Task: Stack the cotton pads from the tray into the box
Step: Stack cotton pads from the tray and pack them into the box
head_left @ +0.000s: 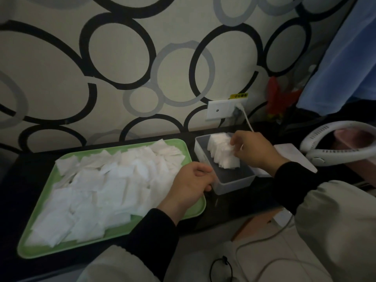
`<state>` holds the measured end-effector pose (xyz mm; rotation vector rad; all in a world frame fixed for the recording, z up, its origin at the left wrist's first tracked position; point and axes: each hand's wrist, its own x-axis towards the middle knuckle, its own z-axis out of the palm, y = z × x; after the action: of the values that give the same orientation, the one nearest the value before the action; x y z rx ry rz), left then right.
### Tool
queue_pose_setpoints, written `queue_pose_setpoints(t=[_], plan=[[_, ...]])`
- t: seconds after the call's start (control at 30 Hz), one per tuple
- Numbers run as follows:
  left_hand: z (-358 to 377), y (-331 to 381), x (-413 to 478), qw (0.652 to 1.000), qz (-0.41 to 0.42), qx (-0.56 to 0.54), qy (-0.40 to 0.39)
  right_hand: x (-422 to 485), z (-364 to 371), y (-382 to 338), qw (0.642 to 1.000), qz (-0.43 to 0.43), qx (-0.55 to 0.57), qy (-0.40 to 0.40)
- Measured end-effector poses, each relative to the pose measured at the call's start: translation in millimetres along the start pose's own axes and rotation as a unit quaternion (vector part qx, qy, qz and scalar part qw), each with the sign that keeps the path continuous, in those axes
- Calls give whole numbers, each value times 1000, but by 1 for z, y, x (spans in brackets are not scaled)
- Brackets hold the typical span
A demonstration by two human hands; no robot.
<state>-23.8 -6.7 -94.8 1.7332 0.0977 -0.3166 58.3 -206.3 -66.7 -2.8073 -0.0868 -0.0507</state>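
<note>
Nearest the camera, two pale padded sleeves with black cuffs reached forward over the edge of a dark bench (24,171). A white cable (264,239) and a thin black loop of cord lay on the light floor below them.

The left hand (191,184) rested at the right end of a green tray (28,249), its fingers (200,171) curled inward into a loose fist against the near left corner of a clear plastic box (234,185). Whether they gripped the box wall or only pressed against it could not be told. The tray lay flat on the bench, its long side running away to the left, and it was heaped with loose white cotton pads (97,192), square and overlapping in no order, covering most of its floor.

Just beside the tray on the right stood the box, open at the top, with a dark bottom showing in its nearer half. In its farther half a row of cotton pads stood on edge, packed face to face as a stack (221,154) that leaned slightly. The right hand (256,151) came in from the right, with its fingers (236,142) pinched on the top edge of the stack.

To the right of the box lay a flat white lid or card, and past it a white curved neck fan (317,153). Behind everything rose a wall papered with black and grey rings, carrying a white socket plate (218,110) with a plug and a small yellow label above it.
</note>
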Motion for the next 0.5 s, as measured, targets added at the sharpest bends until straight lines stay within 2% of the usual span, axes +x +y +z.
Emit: queue_pose_setpoints(t=[0.17, 0.3, 0.4, 0.5], plan=[[-18, 4, -11, 1000, 8, 20, 16, -15, -10, -3, 999, -5, 22, 38], [-43, 9, -27, 999, 16, 20, 31, -33, -18, -32, 994, -28, 87, 68], [-65, 9, -40, 998, 19, 37, 50, -50, -19, -73, 984, -42, 168, 45], [-89, 3, -50, 992, 25, 79, 92, -64, -6, -113, 980, -53, 192, -29]])
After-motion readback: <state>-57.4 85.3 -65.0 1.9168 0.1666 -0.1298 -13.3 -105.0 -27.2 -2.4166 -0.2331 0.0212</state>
